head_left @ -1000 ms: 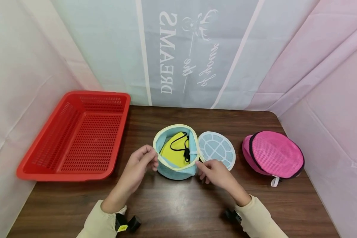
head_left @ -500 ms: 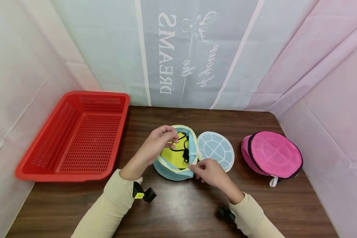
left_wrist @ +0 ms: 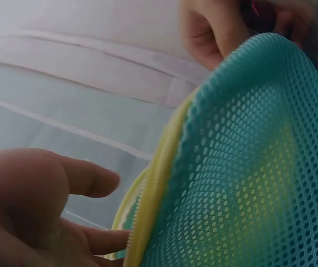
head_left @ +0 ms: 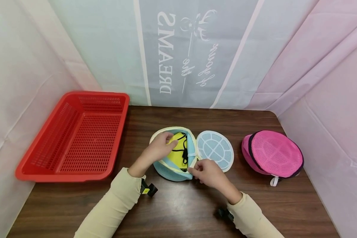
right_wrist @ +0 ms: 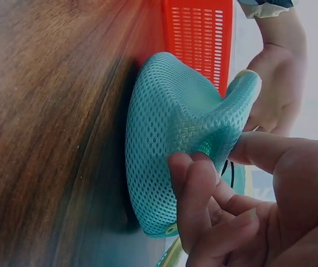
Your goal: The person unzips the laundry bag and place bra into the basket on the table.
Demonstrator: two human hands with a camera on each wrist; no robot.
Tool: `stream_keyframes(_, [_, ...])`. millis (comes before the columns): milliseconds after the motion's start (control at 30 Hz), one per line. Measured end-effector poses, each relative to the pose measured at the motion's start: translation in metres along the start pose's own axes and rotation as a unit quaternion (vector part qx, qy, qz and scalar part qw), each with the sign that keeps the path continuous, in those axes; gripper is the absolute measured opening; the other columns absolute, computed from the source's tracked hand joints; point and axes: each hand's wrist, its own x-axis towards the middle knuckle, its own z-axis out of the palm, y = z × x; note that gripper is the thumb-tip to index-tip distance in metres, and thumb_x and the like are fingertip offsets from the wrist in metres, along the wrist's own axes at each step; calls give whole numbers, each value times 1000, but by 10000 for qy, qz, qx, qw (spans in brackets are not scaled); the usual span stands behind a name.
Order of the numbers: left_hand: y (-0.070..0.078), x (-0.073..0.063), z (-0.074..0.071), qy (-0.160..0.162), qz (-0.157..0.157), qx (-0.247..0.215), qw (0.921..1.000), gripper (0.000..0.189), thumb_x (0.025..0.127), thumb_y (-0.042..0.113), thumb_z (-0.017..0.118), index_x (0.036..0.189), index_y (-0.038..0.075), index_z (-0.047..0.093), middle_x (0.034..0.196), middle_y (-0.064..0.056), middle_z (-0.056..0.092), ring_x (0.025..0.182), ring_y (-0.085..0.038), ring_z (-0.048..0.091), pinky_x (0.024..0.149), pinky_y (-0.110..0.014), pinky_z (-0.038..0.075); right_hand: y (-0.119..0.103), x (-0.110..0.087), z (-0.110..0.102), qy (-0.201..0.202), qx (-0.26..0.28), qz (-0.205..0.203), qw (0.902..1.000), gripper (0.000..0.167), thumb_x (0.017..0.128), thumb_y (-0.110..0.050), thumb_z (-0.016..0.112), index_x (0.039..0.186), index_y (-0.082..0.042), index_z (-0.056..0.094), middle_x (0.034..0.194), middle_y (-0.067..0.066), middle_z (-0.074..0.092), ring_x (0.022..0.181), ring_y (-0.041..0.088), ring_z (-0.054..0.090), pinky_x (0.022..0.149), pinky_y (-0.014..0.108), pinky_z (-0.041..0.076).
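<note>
A round light-blue mesh laundry bag (head_left: 172,174) with a pale yellow zip edge stands unzipped at mid-table. Its round lid (head_left: 216,150) lies folded out to the right. Inside is a yellow item (head_left: 177,160) with a black cord and toggle; its kind is unclear. My left hand (head_left: 158,148) reaches over the bag's left rim, thumb and fingers apart, above the yellow item. In the left wrist view its fingertips pass behind the zip edge (left_wrist: 157,183). My right hand (head_left: 209,172) pinches the rim at the front right, where the mesh (right_wrist: 203,119) bunches up.
At the left stands a red plastic basket (head_left: 123,132) with slotted walls. A pink mesh bag (head_left: 276,153) with black trim and a white pull tab lies at the right. Printed cloth (head_left: 178,49) hangs along the table's back edge.
My left hand has moved right from the bag's left rim, over its opening, then lower into it. The right hand keeps its pinch on the rim, shifting slightly left.
</note>
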Motion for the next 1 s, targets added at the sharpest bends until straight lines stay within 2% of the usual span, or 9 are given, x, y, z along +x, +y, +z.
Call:
stream_keyframes(100, [0, 2, 2, -50, -40, 714, 9974, 55, 106, 28, 54, 148, -7, 44, 150, -24, 47, 140, -38, 43, 112, -51, 38, -1, -1, 0, -3, -32, -6, 10000, 33, 95, -31, 71, 68, -15, 62, 53, -6, 55, 49, 12, 56, 50, 30, 45])
stream_keyframes(200, [2, 4, 4, -42, -204, 1009, 9947, 57, 106, 32, 54, 149, -5, 44, 151, -24, 45, 142, -39, 39, 114, -51, 36, -1, -1, 0, -32, -47, -20, 10000, 33, 95, -30, 71, 67, -16, 61, 53, -6, 55, 48, 12, 56, 49, 30, 45])
stream_keyframes(467, [2, 11, 4, -208, -534, 1426, 9881, 56, 106, 33, 52, 150, -2, 44, 151, -20, 48, 141, -43, 37, 111, -54, 37, 0, -1, 0, -61, -55, -131, 9999, 33, 95, -29, 71, 67, -16, 60, 53, -7, 55, 48, 12, 56, 49, 30, 45])
stream_keyframes(667, [-1, 15, 4, -258, -513, 1657, 9845, 56, 107, 34, 51, 148, -4, 46, 149, -21, 50, 139, -43, 41, 113, -52, 36, 0, -1, 0, -44, -43, -182, 9998, 33, 96, -29, 71, 67, -16, 60, 53, -7, 55, 47, 11, 56, 50, 30, 46])
stream_keyframes(833, [-6, 18, 5, -279, -521, 1630, 9848, 55, 107, 33, 52, 148, -3, 47, 149, -20, 51, 138, -42, 43, 112, -51, 38, 0, -1, 0, -54, -4, -192, 9998, 33, 97, -30, 70, 68, -16, 60, 53, -7, 55, 48, 11, 56, 50, 30, 46])
stream_keyframes(1000, [-9, 19, 5, -369, -332, 1652, 9850, 51, 105, 30, 57, 144, -2, 51, 143, -19, 56, 133, -37, 50, 109, -49, 41, 0, -2, 1, -61, -35, -220, 9997, 34, 97, -30, 69, 68, -15, 61, 54, -7, 55, 48, 11, 56, 50, 29, 46])
